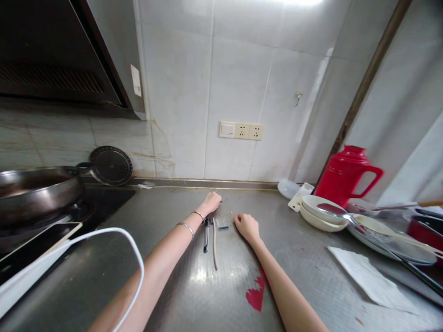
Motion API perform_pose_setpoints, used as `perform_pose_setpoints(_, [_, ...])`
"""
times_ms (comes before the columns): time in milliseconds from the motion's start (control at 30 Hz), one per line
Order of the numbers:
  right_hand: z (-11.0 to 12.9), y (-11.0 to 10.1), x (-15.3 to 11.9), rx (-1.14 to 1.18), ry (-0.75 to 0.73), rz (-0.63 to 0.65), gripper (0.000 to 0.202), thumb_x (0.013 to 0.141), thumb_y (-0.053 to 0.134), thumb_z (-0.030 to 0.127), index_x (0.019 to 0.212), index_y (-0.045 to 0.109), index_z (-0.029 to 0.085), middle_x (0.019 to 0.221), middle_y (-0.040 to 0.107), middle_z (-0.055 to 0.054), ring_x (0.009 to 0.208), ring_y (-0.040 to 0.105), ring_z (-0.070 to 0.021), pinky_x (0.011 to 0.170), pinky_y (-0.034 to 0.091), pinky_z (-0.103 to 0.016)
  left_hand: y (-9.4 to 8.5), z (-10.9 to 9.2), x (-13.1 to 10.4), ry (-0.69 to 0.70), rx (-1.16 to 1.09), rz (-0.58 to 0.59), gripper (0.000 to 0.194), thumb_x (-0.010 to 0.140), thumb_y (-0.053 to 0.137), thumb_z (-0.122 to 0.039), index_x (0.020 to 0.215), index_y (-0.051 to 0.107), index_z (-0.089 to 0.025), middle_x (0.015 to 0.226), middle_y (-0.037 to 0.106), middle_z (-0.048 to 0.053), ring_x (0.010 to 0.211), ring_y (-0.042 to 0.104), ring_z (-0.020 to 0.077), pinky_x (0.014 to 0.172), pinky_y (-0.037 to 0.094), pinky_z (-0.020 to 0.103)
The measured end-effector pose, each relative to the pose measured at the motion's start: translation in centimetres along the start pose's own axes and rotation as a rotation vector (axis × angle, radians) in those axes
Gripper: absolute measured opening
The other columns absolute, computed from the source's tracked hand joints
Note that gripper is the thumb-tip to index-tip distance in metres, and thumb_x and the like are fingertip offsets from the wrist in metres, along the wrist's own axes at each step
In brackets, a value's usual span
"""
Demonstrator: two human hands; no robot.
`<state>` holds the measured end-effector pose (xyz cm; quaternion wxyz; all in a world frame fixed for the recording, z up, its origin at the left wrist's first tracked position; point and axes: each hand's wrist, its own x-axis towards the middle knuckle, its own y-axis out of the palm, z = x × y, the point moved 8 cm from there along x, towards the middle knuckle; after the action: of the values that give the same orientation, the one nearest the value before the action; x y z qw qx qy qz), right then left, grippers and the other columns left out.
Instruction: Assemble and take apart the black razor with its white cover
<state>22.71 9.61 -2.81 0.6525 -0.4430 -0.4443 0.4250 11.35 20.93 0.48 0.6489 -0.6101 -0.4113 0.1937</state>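
My left hand (212, 203) is closed over the steel counter (173, 276), and a small dark tip shows at its fingers. What it holds is mostly hidden. To its right, my right hand (247, 226) rests on the counter as a loose fist, with no object showing in it. Between and below the hands lie a slim dark pen-like piece (206, 237), a thin pale tube-like strip (215, 246) and a short dark green stick (223, 227). A torn red scrap (255, 295) lies beside my right forearm.
At left, a metal pan (38, 193) sits on the black stove, near a phone (38, 244) and a white cable (134, 249). Bowls (323, 221), a red thermos (342, 177), plates and a white napkin (372, 279) occupy the right. Wall sockets (249, 131) are behind.
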Motion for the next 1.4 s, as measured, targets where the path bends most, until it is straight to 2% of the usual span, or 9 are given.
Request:
perform_pose_setpoints(100, [0.0,-0.1,0.0,0.011,0.002,0.003,0.041,0.089,0.032,0.037,0.083,0.069,0.020,0.087,0.069,-0.011,0.082,0.064,-0.0205,0.064,0.041,-0.025,-1.1,0.5,-0.2,-0.044,-0.092,-0.030,0.025,0.075,0.046,-0.004,0.075,0.070,-0.010,0.081,0.068,0.019,0.084,0.063,0.0231,0.078,0.043,0.032])
perform_pose_setpoints(267, [0.0,-0.1,-0.2,0.016,0.012,0.014,0.042,0.089,0.033,0.039,0.082,0.069,0.019,0.087,0.069,-0.011,0.082,0.064,-0.0204,0.063,0.041,-0.024,-3.2,1.1,-1.4,-0.084,-0.303,-0.092,0.028,0.077,0.042,-0.013,0.071,0.070,-0.010,0.072,0.068,0.010,0.068,0.060,0.0170,0.066,0.042,0.025])
perform_pose_setpoints(467, [0.0,-0.1,-0.2,0.021,0.008,0.015,0.042,0.088,0.033,0.039,0.081,0.069,0.019,0.087,0.069,-0.012,0.083,0.064,-0.0211,0.063,0.041,-0.025,-4.6,1.8,-5.0,-0.125,-0.523,-0.135,0.030,0.077,0.042,-0.019,0.074,0.069,-0.008,0.072,0.069,0.006,0.068,0.059,0.0137,0.062,0.042,0.022])
perform_pose_setpoints(700, [-0.1,0.0,-0.2,0.025,-0.011,0.003,0.042,0.088,0.033,0.039,0.080,0.068,0.019,0.087,0.069,-0.011,0.083,0.064,-0.0227,0.061,0.040,-0.026,-4.5,2.7,-9.4,-0.228,-0.820,-0.116,0.024,0.074,0.046,-0.019,0.075,0.069,-0.009,0.066,0.066,0.005,0.061,0.056,0.0124,0.057,0.041,0.022])
perform_pose_setpoints(933, [-0.4,-0.5,-0.1,0.074,0.011,-0.029,0.042,0.087,0.033,0.042,0.077,0.068,0.020,0.083,0.068,-0.010,0.076,0.063,-0.0193,0.058,0.038,-0.023,-3.9,2.8,-10.5,-0.256,-0.932,-0.081,0.019,0.076,0.049,-0.019,0.074,0.065,-0.009,0.062,0.063,0.003,0.056,0.053,0.0097,0.054,0.041,0.020])
perform_pose_setpoints(1067, [-0.4,-2.2,0.1,0.265,0.000,-0.151,0.045,0.086,0.033,0.045,0.072,0.066,0.019,0.071,0.066,-0.006,0.065,0.057,-0.0152,0.054,0.034,-0.021,-3.6,3.0,-10.6,-0.309,-1.116,-0.129,0.012,0.078,0.051,-0.016,0.079,0.061,-0.009,0.062,0.062,0.002,0.054,0.055,0.0081,0.057,0.046,0.021])
perform_pose_setpoints(1167, [1.0,-3.4,-0.1,0.499,-0.098,-0.209,0.048,0.084,0.034,0.047,0.067,0.065,0.015,0.059,0.061,-0.004,0.057,0.052,-0.0135,0.052,0.034,-0.021,-3.8,2.9,-10.7,-0.328,-1.193,-0.173,0.011,0.079,0.052,-0.012,0.087,0.058,-0.010,0.063,0.061,0.001,0.056,0.057,0.0083,0.058,0.048,0.021])
perform_pose_setpoints(1267, [3.3,-4.1,-0.7,0.718,-0.210,-0.196,0.045,0.081,0.039,0.047,0.068,0.065,0.013,0.057,0.061,-0.004,0.054,0.052,-0.0133,0.052,0.036,-0.021,-4.0,2.5,-10.9,-0.329,-1.234,-0.184,0.017,0.079,0.053,-0.009,0.096,0.056,-0.010,0.065,0.062,0.001,0.060,0.059,0.0091,0.062,0.049,0.022])
perform_pose_setpoints(1400, [5.7,-4.2,-1.6,0.900,-0.270,-0.127,0.039,0.077,0.047,0.045,0.078,0.068,0.013,0.067,0.066,-0.006,0.054,0.056,-0.0133,0.050,0.041,-0.021,-4.1,1.9,-11.0,-0.317,-1.229,-0.167,0.018,0.078,0.057,-0.012,0.096,0.058,-0.010,0.066,0.064,0.002,0.063,0.061,0.0097,0.065,0.050,0.023])
